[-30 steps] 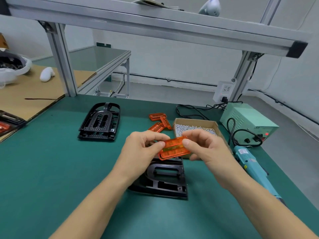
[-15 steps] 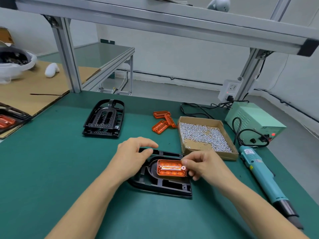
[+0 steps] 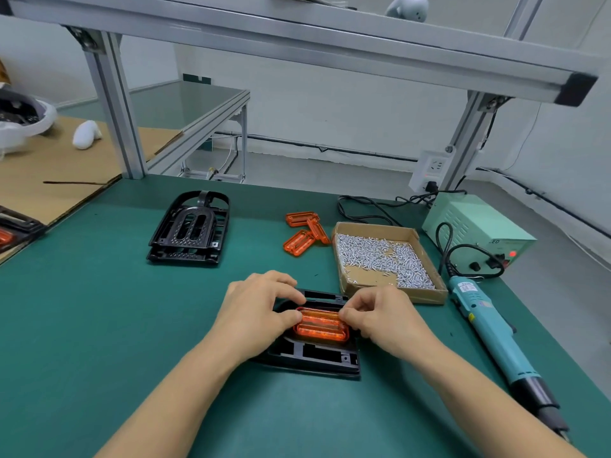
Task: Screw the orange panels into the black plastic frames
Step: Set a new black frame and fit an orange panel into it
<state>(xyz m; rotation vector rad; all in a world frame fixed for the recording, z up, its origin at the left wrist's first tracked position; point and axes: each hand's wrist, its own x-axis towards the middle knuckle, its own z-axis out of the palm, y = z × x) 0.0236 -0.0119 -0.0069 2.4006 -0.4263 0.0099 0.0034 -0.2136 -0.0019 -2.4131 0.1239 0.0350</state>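
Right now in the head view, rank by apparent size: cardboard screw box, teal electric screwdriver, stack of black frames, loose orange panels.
1. Teal electric screwdriver, though it lies nearer the camera.
2. Cardboard box of silver screws and stack of black plastic frames: too alike to rank.
3. Loose orange plastic panels.

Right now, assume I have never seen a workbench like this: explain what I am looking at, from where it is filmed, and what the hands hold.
This is one picture from a camera worn on a person's head, looking down at a green bench mat. No robot here: the left hand and right hand press a translucent orange plastic panel into a black plastic frame. Behind lie three spare orange panels, a stack of black frames and a cardboard tray of silver screws. To the right rest a teal electric screwdriver, not held, and its pale green power box.
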